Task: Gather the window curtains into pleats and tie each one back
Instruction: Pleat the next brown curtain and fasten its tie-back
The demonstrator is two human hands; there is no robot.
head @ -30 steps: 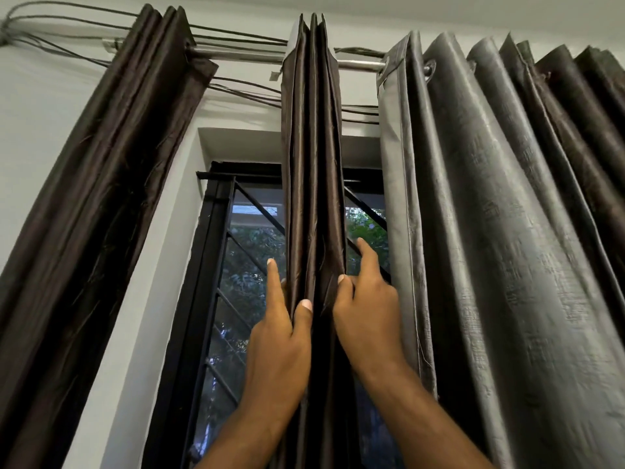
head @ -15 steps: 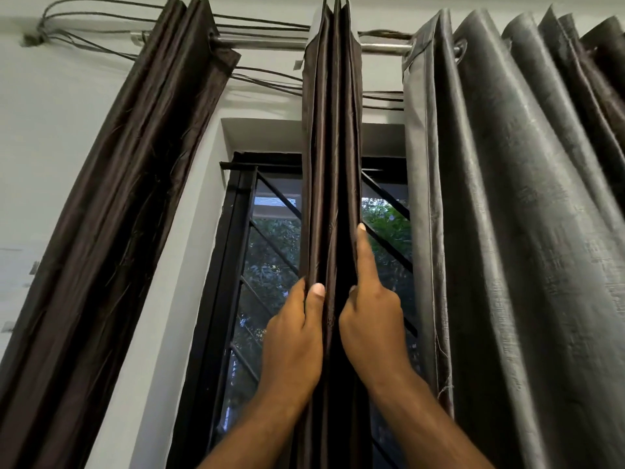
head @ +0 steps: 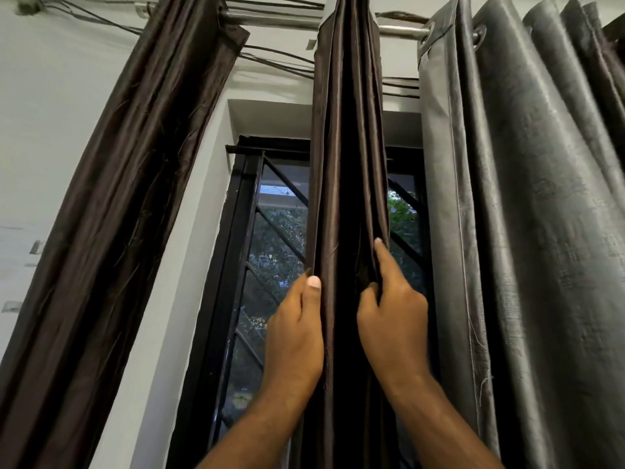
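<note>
White wall (head: 67,130), metal curtain rod (head: 399,28) across 12 o'clock with loose cables (head: 277,55) strung under it. At 9 o'clock the left brown curtain (head: 128,198) hangs bunched in folds; no tie visible in frame. Between it and the centre, the black window grille (head: 270,231) with foliage outside. Dead centre, 12 to 6 o'clock, the middle brown curtain (head: 345,147) is stacked into a narrow pleated column hanging from the rod. The left hand (head: 294,336) at about 7 o'clock of centre grips its left edge, thumb on the front face, fingers out of sight behind. The right hand (head: 395,323) at about 5 o'clock pinches the right edge, thumb tucked into the folds, index finger straight up along the fabric, probably to keep the outer pleat flat and aligned. Both hands squeeze from opposite sides so the pleats stay stacked. Judged step: pleating, tie not yet on. At 3 o'clock the grey curtain (head: 524,214) hangs in loose waves, untouched.
</note>
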